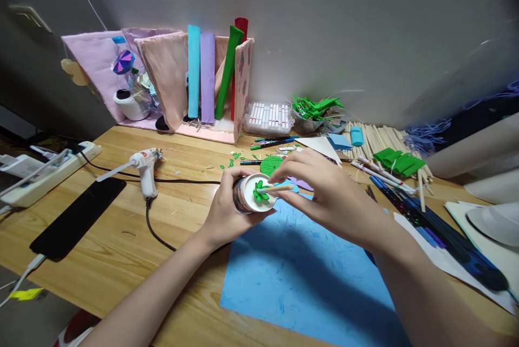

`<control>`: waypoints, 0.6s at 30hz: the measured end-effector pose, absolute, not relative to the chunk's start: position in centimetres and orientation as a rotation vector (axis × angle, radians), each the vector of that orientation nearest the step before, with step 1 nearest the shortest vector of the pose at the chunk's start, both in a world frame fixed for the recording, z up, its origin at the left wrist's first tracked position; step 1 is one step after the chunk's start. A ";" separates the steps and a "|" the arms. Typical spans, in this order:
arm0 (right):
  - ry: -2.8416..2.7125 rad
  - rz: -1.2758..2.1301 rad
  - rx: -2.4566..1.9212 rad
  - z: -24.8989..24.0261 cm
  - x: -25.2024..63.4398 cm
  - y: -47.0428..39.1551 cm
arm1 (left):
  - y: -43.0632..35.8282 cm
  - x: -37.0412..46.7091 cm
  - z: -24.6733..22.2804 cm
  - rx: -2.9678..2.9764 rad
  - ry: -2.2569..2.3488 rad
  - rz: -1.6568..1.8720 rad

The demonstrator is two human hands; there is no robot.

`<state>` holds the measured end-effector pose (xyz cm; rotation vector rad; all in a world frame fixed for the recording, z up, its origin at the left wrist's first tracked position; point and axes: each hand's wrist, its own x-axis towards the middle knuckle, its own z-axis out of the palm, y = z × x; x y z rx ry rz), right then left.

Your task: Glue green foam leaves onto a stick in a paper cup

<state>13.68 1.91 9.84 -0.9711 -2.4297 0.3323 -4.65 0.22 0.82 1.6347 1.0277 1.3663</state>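
The left hand (pixel 222 211) is gripping the cup (pixel 240 199) around its side, the round white end facing the wearer. The right hand (pixel 324 187) is pinching a wooden stick (pixel 279 188), its long axis running leftward and nearly level from the fingers. The green leafy piece (pixel 260 195) is sitting mid-end, just left of the right fingertips; contact with the stick is remaining unclear.

Logged from my remote station: one left hand (pixel 223 201), bare, with a bare, tapering left forearm (pixel 162 287), left of the blue sheet (pixel 300 277). One right hand (pixel 320 185), bare, slender-fingered; bare right forearm (pixel 417 271), widening rearward, at the sheet's right side.
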 end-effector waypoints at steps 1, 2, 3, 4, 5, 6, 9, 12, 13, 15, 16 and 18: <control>-2.426 0.374 -0.985 9.8 13.5 1.9 | 0.3 -4.7 0.7 1.658 1.029 1.383; -2.417 0.408 -0.995 9.7 13.4 1.9 | 0.3 -4.7 0.7 1.683 1.032 1.395; -2.404 0.437 -1.006 9.7 13.2 1.8 | 0.3 -4.7 0.6 1.708 1.034 1.406; -2.389 0.460 -1.016 9.7 13.1 1.8 | 0.3 -4.7 0.6 1.733 1.035 1.414; -2.375 0.478 -1.026 9.7 13.0 1.8 | 0.3 -4.7 0.6 1.754 1.035 1.423; -2.363 0.492 -1.034 9.7 12.9 1.8 | 0.3 -4.7 0.6 1.774 1.034 1.437; -2.349 0.502 -1.062 9.8 12.7 1.6 | 0.2 -4.8 0.6 1.834 1.032 1.507; -2.339 0.496 -1.077 9.8 12.6 1.4 | 0.3 -4.9 0.6 1.892 1.023 1.581; -2.337 0.504 -1.075 9.8 12.6 1.3 | 0.3 -4.9 0.5 1.906 1.012 1.602; -2.337 0.534 -1.063 9.8 12.5 1.1 | 0.4 -5.0 0.4 1.940 0.981 1.641; -2.334 0.549 -1.056 9.8 12.5 1.1 | 0.4 -5.1 0.4 1.961 0.969 1.658; -2.321 0.578 -1.050 9.9 12.4 0.9 | 0.5 -5.1 0.4 2.000 0.962 1.689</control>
